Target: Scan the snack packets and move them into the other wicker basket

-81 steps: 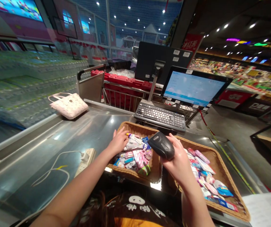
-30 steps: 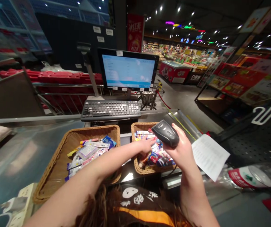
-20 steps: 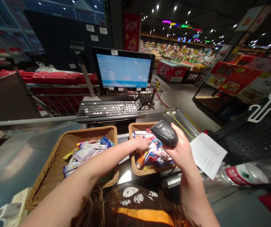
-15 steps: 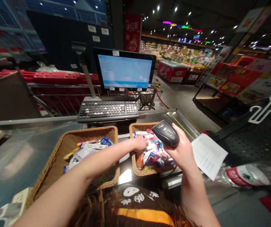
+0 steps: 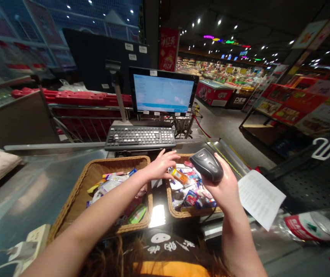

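Note:
My right hand (image 5: 222, 186) is wrapped round a black barcode scanner (image 5: 207, 164), held up over the right wicker basket (image 5: 170, 206). My left hand (image 5: 162, 165) hovers at that basket's left rim with its fingers spread. Just beside its thumb, an orange packaged item (image 5: 179, 176) with a yellow end lies tilted on top of the goods; whether the thumb touches it I cannot tell. Small colourful packets fill this basket, among them a blue and red packet (image 5: 190, 197). Under my left forearm, the left wicker basket (image 5: 67, 202) holds more small goods, including a green packet (image 5: 137, 214).
Behind the baskets stand a keyboard (image 5: 142, 137) and a lit monitor (image 5: 163, 92). A printed paper sheet (image 5: 260, 196) and a clear-wrapped item with a red label (image 5: 300, 227) lie at right. A power strip (image 5: 36, 240) sits at lower left.
My left hand has risen out of the right basket and its fingers have spread. The orange item has shifted up within that basket. The scanner stays in my right hand; the view has turned slightly.

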`<action>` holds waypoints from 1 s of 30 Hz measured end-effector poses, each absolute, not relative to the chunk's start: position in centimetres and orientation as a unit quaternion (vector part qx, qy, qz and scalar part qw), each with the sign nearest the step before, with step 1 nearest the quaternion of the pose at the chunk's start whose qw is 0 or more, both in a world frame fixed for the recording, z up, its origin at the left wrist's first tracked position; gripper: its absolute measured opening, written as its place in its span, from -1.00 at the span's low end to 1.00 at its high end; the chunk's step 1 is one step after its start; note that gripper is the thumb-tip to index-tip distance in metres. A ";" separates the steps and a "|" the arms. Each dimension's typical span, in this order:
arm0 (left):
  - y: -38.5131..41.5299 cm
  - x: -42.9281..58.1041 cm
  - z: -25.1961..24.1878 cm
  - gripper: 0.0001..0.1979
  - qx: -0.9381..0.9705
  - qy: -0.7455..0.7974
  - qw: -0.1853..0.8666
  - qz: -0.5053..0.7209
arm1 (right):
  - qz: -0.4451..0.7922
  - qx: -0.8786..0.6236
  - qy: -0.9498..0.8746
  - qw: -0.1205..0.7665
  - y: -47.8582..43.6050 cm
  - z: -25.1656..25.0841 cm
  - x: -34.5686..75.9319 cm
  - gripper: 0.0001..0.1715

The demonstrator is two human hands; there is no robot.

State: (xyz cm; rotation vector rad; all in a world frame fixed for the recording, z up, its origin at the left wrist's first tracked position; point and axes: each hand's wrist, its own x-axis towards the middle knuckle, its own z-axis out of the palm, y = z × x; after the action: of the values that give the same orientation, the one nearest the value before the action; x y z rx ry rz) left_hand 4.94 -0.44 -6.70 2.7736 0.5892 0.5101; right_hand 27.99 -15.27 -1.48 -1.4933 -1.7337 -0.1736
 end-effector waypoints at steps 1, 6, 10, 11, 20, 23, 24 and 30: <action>-0.6 4.1 -6.2 -0.70 0.947 0.220 0.123 0.201 | -0.077 -0.588 -0.691 0.414 -15.2 -1.4 27.8 -0.39; -1.9 0.6 -3.6 -0.72 0.909 0.288 0.073 0.293 | -0.104 -0.562 -0.693 0.440 -15.2 -0.6 26.4 -0.36; -3.0 -1.6 -1.6 -0.71 0.884 0.318 0.015 0.342 | -0.109 -0.536 -0.715 0.436 -15.0 0.1 25.1 -0.37; -3.3 -2.1 -1.2 -0.71 0.878 0.325 -0.004 0.352 | -0.108 -0.526 -0.722 0.436 -15.0 0.3 24.7 -0.40; -5.2 -6.7 1.0 -0.72 0.841 0.369 -0.154 0.366 | -0.052 -0.452 -0.781 0.427 -14.1 1.3 20.1 -0.40; -5.9 -8.0 1.3 -0.74 0.834 0.383 -0.168 0.360 | -0.031 -0.430 -0.800 0.416 -13.9 1.6 18.4 -0.42; -6.1 -8.4 1.4 -0.74 0.832 0.390 -0.167 0.358 | -0.025 -0.424 -0.805 0.414 -13.8 1.6 17.9 -0.42; -6.9 -10.8 1.7 -0.78 0.816 0.428 -0.163 0.351 | -0.003 -0.400 -0.822 0.404 -13.5 0.9 15.5 -0.44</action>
State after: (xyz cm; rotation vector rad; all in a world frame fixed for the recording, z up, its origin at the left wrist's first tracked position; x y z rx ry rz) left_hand -10.80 -6.88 1.73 2.8706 1.5061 1.2359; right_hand 15.50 -13.49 0.94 -1.0110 -2.0759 -0.0073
